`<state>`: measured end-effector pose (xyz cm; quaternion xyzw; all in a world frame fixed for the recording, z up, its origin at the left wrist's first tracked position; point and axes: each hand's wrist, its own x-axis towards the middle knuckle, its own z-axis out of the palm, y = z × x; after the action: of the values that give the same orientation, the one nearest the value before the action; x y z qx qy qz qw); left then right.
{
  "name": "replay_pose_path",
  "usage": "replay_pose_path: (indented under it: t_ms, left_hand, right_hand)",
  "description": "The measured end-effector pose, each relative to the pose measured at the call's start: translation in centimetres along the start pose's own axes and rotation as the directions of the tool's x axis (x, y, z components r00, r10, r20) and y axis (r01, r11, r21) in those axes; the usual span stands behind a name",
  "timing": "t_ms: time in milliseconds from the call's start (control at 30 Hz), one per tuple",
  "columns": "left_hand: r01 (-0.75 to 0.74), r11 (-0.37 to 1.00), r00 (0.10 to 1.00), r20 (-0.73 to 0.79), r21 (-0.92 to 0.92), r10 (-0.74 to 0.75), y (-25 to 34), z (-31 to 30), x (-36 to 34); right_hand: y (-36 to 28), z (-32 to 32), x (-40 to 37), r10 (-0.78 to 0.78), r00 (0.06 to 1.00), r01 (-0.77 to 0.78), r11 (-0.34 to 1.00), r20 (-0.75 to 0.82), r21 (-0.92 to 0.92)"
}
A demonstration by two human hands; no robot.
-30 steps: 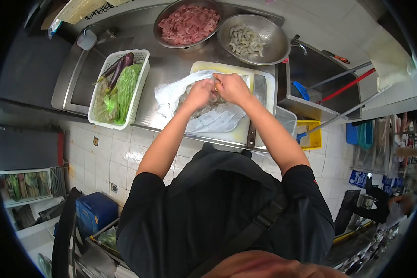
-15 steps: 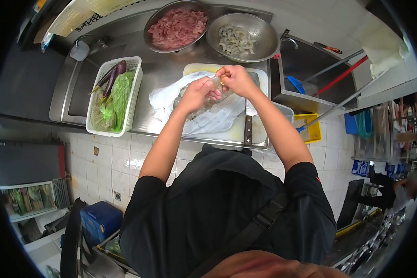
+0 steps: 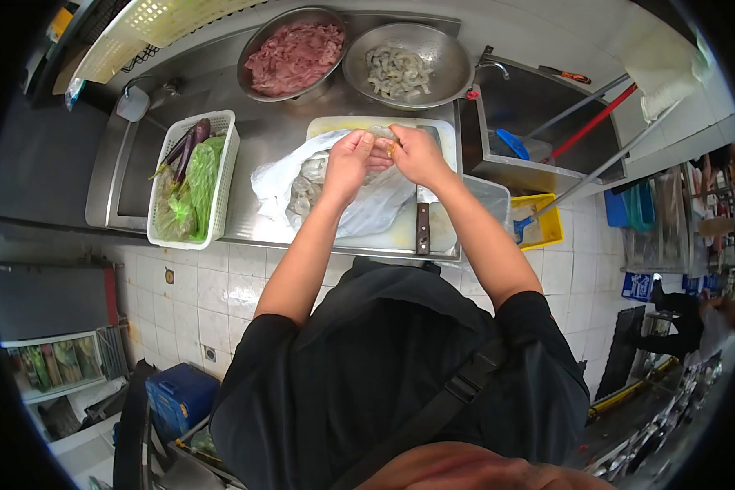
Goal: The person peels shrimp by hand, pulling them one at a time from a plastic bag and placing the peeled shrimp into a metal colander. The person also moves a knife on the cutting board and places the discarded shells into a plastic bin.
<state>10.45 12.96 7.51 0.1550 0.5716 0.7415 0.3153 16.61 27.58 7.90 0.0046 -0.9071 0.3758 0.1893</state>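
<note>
Above a white plastic bag [image 3: 376,216], my left hand [image 3: 353,166] and my right hand [image 3: 419,155] meet with their fingers closed around a grey shrimp [image 3: 381,131]. Most of the shrimp is covered by the fingers. Unpeeled-looking grey shrimp [image 3: 306,189] lie in the open bag under my left wrist. The bag rests on a white cutting board [image 3: 443,233]. A knife [image 3: 422,229] with a brown handle lies on the board, right of the bag, its blade partly hidden by my right arm. Shrimp that look peeled [image 3: 398,72] sit in a metal colander [image 3: 451,61] beyond my hands.
Left of the colander stands a metal bowl [image 3: 247,77] of sliced raw meat [image 3: 294,59]. A white basket [image 3: 229,171] holds eggplants [image 3: 186,151] and bagged greens [image 3: 202,184]. Sinks flank the counter. Mop handles [image 3: 596,118] lean at right above a yellow bin [image 3: 550,229]. A person is at far right.
My hands have drawn together, and the right hand has turned with its fingers closing over the shrimp. More shrimp in the bag show. The whole view has shifted slightly.
</note>
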Motion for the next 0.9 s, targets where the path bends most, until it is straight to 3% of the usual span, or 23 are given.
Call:
replay_pose_path:
  t_ms: [100, 133, 200, 267, 300, 367, 433, 467, 500, 533, 567, 600, 633, 667, 700, 767, 833, 900]
  left_hand:
    - [0.032, 0.999, 0.999, 0.021, 0.035, -0.033, -0.4, 0.1, 0.2]
    - [0.030, 0.999, 0.999, 0.020, 0.036, -0.031, -0.9, 0.0, 0.3]
    - [0.080, 0.979, 0.993, 0.096, -0.187, -0.063, -1.7, -0.1, 0.6]
    - [0.114, 0.964, 0.987, 0.139, -0.238, -0.083, -1.9, -0.2, 0.5]
    - [0.151, 0.946, 0.978, 0.183, -0.288, -0.101, -2.0, 0.0, 0.5]
    - [0.167, 0.950, 0.976, 0.182, -0.265, -0.121, -1.3, 0.8, 0.1]
    - [0.181, 0.955, 0.972, 0.190, -0.237, -0.137, -0.8, 1.5, 0.0]
    - [0.171, 0.968, 0.977, 0.157, -0.181, -0.143, -0.8, 2.1, 0.1]
    - [0.165, 0.978, 0.981, 0.122, -0.129, -0.150, -1.0, 2.6, 0.2]
    - [0.171, 0.976, 0.980, 0.128, -0.135, -0.154, -1.4, 3.0, 0.3]
    - [0.165, 0.984, 0.977, 0.150, -0.072, -0.152, -2.0, 3.4, 0.6]
    - [0.154, 0.988, 0.973, 0.177, -0.007, -0.150, -2.5, 3.9, 1.2]
    - [0.162, 0.987, 0.969, 0.191, -0.006, -0.158, -3.2, 4.5, 1.6]
    - [0.145, 0.989, 0.970, 0.191, 0.040, -0.150, -4.0, 5.2, 1.9]
    - [0.122, 0.989, 0.972, 0.194, 0.089, -0.137, -4.6, 5.9, 2.2]
    - [0.104, 0.987, 0.970, 0.207, 0.118, -0.127, -5.5, 7.8, 2.7]
    - [0.042, 0.978, 0.978, 0.192, 0.205, -0.082, -5.7, 9.4, 2.8]
    - [0.035, 0.968, 0.984, 0.163, 0.250, -0.078, -6.4, 10.6, 2.8]
  right_hand:
    - [0.6, -0.6, 0.0, 0.068, 0.997, -0.068, 0.997, 0.018, -0.021]
    - [1.3, -0.6, -0.2, 0.088, 0.996, -0.090, 0.993, 0.033, 0.079]
    - [1.8, -1.0, -0.4, 0.102, 0.994, -0.109, 0.978, 0.050, 0.179]
    - [1.7, -1.9, -0.7, 0.184, 0.973, -0.227, 0.861, 0.137, 0.456]
    - [2.3, -2.4, -1.0, 0.185, 0.973, -0.228, 0.861, 0.138, 0.455]
    - [4.4, -3.7, -2.2, 0.103, 0.992, -0.087, 0.977, -0.071, 0.194]
    - [6.6, -5.7, -4.5, 0.330, 0.942, -0.328, 0.944, -0.055, 0.043]
    - [7.7, -6.5, -6.1, 0.330, 0.942, -0.329, 0.944, -0.058, 0.037]
    - [8.9, -7.0, -7.9, 0.424, 0.906, -0.404, 0.875, 0.018, -0.268]
    - [9.5, -7.2, -9.1, 0.532, 0.845, -0.416, 0.724, 0.060, -0.551]
    - [10.4, -6.9, -9.5, 0.539, 0.841, -0.424, 0.716, 0.053, -0.555]
    - [10.6, -6.5, -9.4, 0.499, 0.867, -0.489, 0.849, -0.001, -0.202]
    - [10.5, -5.9, -9.2, 0.479, 0.875, -0.461, 0.869, -0.070, 0.180]
    - [10.3, -4.8, -8.8, 0.419, 0.902, -0.314, 0.800, -0.102, 0.512]
    - [9.8, -4.2, -8.7, 0.431, 0.895, -0.318, 0.797, -0.115, 0.513]
    - [9.1, -3.7, -8.3, 0.417, 0.909, -0.346, 0.751, 0.004, 0.563]
    - [8.3, -4.3, -8.9, 0.397, 0.914, -0.301, 0.798, -0.080, 0.522]
    - [9.4, -5.3, -10.2, 0.504, 0.858, -0.354, 0.716, -0.094, 0.602]
